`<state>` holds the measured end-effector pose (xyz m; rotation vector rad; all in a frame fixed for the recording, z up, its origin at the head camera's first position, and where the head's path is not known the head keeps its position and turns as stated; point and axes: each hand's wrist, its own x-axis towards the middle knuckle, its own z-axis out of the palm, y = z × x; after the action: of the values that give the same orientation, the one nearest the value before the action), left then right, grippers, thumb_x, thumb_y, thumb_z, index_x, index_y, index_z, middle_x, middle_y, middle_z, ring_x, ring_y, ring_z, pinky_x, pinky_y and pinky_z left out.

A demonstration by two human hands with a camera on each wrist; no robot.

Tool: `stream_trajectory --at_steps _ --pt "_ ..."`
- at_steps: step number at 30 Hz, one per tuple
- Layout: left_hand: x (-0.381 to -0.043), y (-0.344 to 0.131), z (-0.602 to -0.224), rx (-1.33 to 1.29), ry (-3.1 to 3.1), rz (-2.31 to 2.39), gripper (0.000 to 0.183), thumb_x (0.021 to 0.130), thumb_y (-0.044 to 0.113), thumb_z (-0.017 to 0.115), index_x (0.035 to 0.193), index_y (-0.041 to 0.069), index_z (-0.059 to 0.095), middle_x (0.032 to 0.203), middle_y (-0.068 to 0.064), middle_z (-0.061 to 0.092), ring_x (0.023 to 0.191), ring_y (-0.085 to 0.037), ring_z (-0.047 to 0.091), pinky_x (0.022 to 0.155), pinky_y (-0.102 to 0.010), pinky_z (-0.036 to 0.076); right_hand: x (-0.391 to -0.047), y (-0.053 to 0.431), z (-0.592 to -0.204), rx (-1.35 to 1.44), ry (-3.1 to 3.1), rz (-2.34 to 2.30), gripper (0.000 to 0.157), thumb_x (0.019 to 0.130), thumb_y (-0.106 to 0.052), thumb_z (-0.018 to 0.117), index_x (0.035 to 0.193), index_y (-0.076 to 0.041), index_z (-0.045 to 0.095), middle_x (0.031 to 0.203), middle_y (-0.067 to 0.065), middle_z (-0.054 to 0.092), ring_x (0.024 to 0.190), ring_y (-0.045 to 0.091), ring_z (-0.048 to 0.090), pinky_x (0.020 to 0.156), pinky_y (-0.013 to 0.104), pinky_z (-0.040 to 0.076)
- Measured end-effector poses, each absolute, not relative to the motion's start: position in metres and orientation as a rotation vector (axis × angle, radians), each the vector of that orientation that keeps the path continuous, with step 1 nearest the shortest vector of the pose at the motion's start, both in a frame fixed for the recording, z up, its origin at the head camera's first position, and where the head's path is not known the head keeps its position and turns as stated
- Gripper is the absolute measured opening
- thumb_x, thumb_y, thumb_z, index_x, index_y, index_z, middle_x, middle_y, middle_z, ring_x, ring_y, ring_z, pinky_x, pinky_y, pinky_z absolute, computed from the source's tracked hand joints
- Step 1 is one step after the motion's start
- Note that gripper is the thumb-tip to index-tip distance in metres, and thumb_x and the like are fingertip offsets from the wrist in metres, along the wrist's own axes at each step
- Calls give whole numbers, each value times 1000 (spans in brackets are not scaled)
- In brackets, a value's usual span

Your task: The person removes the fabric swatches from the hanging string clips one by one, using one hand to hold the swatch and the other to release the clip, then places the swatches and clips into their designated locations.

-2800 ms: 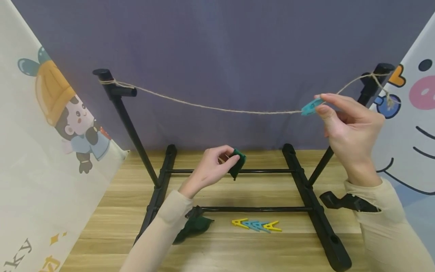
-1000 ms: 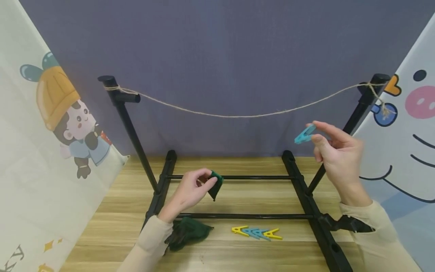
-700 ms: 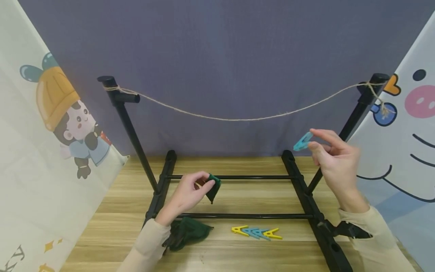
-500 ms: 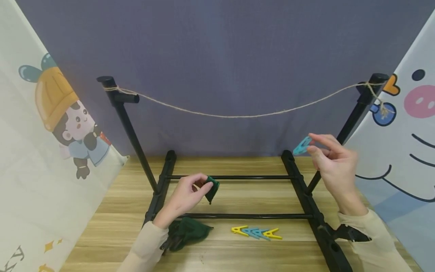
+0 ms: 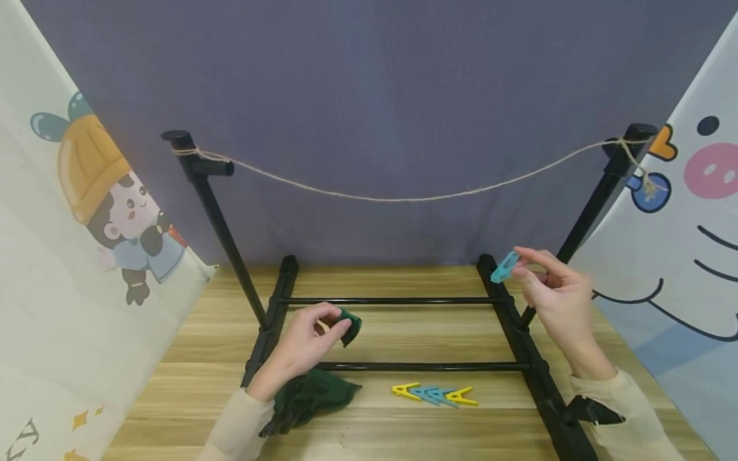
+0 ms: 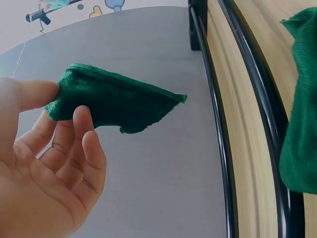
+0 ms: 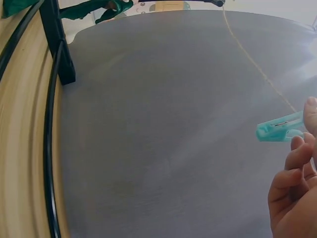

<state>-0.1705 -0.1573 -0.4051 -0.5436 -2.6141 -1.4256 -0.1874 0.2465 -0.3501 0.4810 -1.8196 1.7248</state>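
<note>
My left hand (image 5: 303, 339) pinches a small piece of dark green cloth (image 6: 114, 96) between thumb and fingers, over the rack's lower bars. In the left wrist view the cloth sticks out sideways to a pointed end. Off to the right, my right hand (image 5: 556, 301) pinches a light blue clothespin (image 5: 505, 267) by its handle ends, its nose pointing down and left. A thin twine line (image 5: 398, 200) hangs above both hands, sagging between two posts, with nothing clipped to it. In the right wrist view the clothespin (image 7: 278, 128) has nothing in its nose.
A crumpled dark green cloth (image 5: 317, 398) lies on the wooden tabletop (image 5: 392, 435) near my left sleeve. Yellow and blue clothespins (image 5: 435, 394) lie in a row in front of the black rack (image 5: 426, 367). A grey backdrop stands behind, with printed panels at both sides.
Earlier my right hand had the clothespin at the twine; it has come away and moved down and left with it. My left hand has drifted left and down with the green cloth.
</note>
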Motion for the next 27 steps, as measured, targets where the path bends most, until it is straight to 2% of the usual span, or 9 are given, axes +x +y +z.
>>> stream_trajectory --at_steps 4,10,16,23,27 --pt "-167 -161 -408 -545 -2625 -1437 4 102 20 73 101 19 77 100 5 75 88 -7 63 75 -25 56 -185 247 -357 479 -1830 1712 27 93 19 67 119 13 74 92 -5 71 46 8 42 43 30 25" --pt "-162 -169 -412 -590 -2633 -1426 8 103 22 73 98 18 77 97 5 75 82 -5 63 73 -25 56 -181 249 -367 416 -1891 1640 27 93 19 68 118 13 74 89 -8 73 45 7 44 44 27 34" --pt "-157 -177 -415 -622 -2669 -1410 11 105 25 71 99 18 78 96 5 75 80 -5 63 72 -26 57 -178 254 -378 425 -1937 1605 27 92 20 69 117 12 75 79 -10 73 42 6 43 42 29 32" --pt "-150 -184 -418 -636 -2705 -1378 9 105 27 70 100 25 77 97 9 74 78 -4 63 69 -25 57 -172 258 -388 419 -1984 1610 29 92 21 68 119 12 74 81 -12 75 43 8 45 43 29 35" --pt "-147 -187 -420 -677 -2717 -1377 10 105 28 70 100 26 77 96 10 74 79 -4 64 69 -26 57 -168 260 -395 383 -1997 1659 29 93 19 67 120 11 74 77 -9 74 42 10 45 43 32 34"
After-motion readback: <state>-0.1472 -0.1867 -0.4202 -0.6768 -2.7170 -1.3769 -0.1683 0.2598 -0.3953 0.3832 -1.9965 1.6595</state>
